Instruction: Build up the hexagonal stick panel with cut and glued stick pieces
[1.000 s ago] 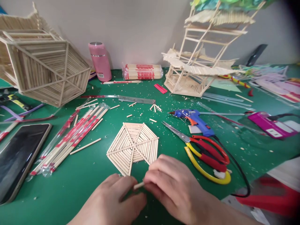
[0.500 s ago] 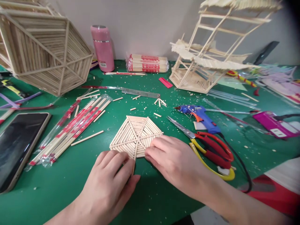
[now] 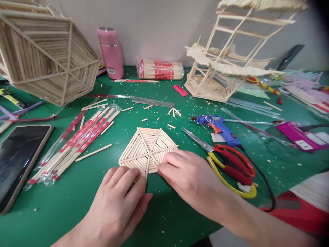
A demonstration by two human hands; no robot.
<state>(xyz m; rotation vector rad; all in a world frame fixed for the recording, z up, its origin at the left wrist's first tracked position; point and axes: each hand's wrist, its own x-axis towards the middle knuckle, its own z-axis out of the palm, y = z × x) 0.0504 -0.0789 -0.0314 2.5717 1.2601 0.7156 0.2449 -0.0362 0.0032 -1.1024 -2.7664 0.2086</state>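
Note:
A flat six-sided panel of wooden sticks [image 3: 144, 145], with spokes crossing at its middle, lies on the green table. My left hand [image 3: 123, 200] is closed at its near left edge, fingers curled over the rim and thumb in front. A pale bit of stick shows beside the index finger; whether it is loose or a spoke's end I cannot tell. My right hand [image 3: 187, 175] pinches the panel's near right edge, its fingertips pressed together and partly hidden. Right of that hand lie scissors [image 3: 231, 166] with red and yellow handles and a blue glue gun [image 3: 218, 127].
Wrapped chopsticks [image 3: 79, 144] and a phone [image 3: 22, 161] lie left. Behind stand a large stick-built structure [image 3: 51, 58], a pink flask [image 3: 111, 53], a chopstick bundle [image 3: 160, 69] and a tiered stick frame [image 3: 228, 65]. A purple device [image 3: 295, 135] lies right.
The whole view has shifted slightly, so things sit a little farther left. Both hands keep nearly the same places on the panel.

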